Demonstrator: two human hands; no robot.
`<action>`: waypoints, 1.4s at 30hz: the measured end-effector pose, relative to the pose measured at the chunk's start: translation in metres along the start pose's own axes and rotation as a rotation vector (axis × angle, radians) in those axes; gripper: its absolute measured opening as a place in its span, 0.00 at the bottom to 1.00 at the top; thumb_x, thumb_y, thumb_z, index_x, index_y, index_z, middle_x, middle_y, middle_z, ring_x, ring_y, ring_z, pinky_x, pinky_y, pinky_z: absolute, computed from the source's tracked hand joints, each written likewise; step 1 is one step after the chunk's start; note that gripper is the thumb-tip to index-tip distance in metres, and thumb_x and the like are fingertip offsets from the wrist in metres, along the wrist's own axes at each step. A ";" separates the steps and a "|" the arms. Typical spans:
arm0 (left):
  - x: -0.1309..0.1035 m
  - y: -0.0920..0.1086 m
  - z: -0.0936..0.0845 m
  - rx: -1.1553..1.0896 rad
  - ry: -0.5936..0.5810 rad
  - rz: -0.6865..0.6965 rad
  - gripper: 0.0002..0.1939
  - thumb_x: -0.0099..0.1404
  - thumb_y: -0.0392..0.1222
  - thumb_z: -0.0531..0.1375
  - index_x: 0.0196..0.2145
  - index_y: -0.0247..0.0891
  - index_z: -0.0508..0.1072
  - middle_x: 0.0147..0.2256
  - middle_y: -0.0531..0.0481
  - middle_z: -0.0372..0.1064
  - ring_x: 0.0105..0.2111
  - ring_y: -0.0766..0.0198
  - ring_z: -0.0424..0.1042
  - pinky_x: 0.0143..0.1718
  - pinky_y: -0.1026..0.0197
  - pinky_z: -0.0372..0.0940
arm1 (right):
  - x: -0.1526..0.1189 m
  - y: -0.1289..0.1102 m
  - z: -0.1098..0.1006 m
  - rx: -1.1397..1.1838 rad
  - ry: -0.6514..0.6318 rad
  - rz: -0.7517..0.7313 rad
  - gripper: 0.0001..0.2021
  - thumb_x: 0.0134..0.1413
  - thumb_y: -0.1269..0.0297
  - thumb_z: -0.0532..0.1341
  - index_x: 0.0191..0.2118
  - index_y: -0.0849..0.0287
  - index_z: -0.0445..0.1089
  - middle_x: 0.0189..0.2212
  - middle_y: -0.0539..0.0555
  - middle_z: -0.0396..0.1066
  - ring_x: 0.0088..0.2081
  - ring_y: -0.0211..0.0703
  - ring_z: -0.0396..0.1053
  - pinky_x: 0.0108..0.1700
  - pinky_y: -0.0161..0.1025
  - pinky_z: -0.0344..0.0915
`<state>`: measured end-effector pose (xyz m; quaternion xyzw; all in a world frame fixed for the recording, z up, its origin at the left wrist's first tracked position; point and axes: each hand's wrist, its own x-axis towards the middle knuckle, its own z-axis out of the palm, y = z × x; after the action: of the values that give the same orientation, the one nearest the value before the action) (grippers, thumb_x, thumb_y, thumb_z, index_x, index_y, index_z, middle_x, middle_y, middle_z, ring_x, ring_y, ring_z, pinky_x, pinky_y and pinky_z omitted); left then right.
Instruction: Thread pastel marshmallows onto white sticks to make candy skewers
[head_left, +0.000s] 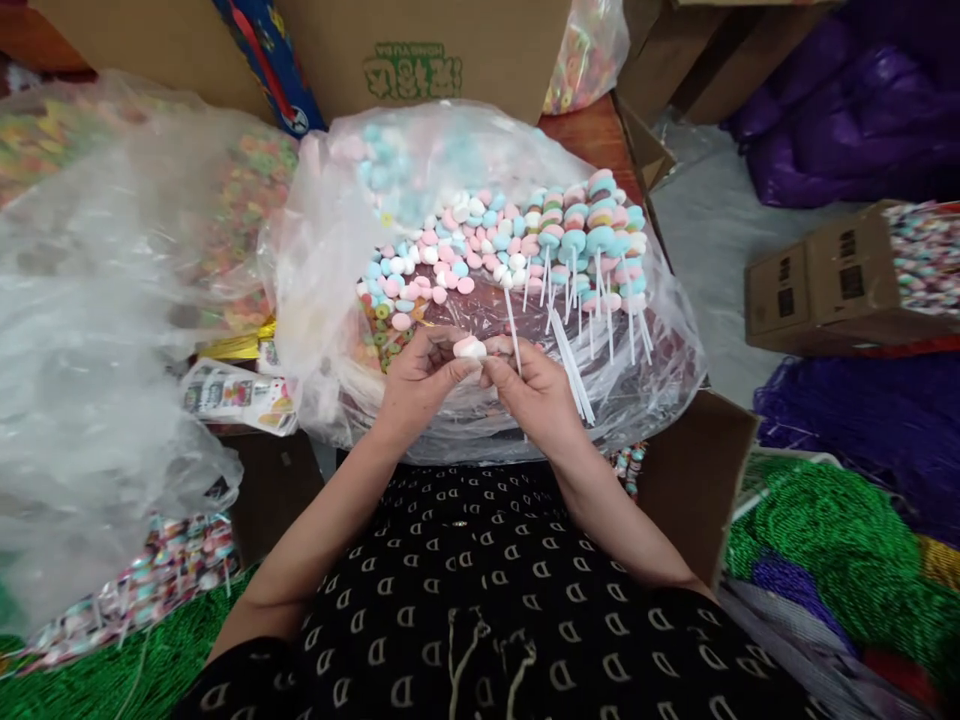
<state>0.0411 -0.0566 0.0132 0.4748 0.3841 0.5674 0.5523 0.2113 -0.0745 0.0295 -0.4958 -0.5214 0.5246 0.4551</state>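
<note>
In front of my body, my left hand point(420, 385) pinches a pale pink and white marshmallow point(469, 347) between thumb and fingers. My right hand point(536, 395) meets it from the other side, its thumb and fingertips closed beside the marshmallow. A thin white stick point(512, 325) passes between the fingers of my right hand and points up and away. Just beyond lie loose pink, blue and white marshmallows point(450, 255) on clear plastic, with green and orange ring candies point(384, 330) near my left hand. What my right fingertips pinch is partly hidden.
Finished-looking marshmallow skewers point(598, 240) are piled at the right, beside a bundle of bare white sticks point(571, 370). A big clear bag point(97, 300) of gummies covers the left. A cardboard box point(420, 50) stands behind; green mesh point(847, 550) lies at the lower right.
</note>
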 end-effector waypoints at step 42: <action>0.000 -0.001 0.015 -0.304 0.220 -0.339 0.18 0.56 0.46 0.78 0.43 0.42 0.85 0.33 0.55 0.82 0.30 0.69 0.78 0.35 0.65 0.75 | 0.005 0.005 -0.003 -0.445 0.026 -0.406 0.12 0.76 0.56 0.56 0.49 0.53 0.75 0.42 0.56 0.80 0.46 0.48 0.78 0.51 0.49 0.76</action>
<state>0.0561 -0.0582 0.0165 0.2506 0.4264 0.5660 0.6595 0.2137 -0.0693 0.0241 -0.4755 -0.7061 0.2894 0.4377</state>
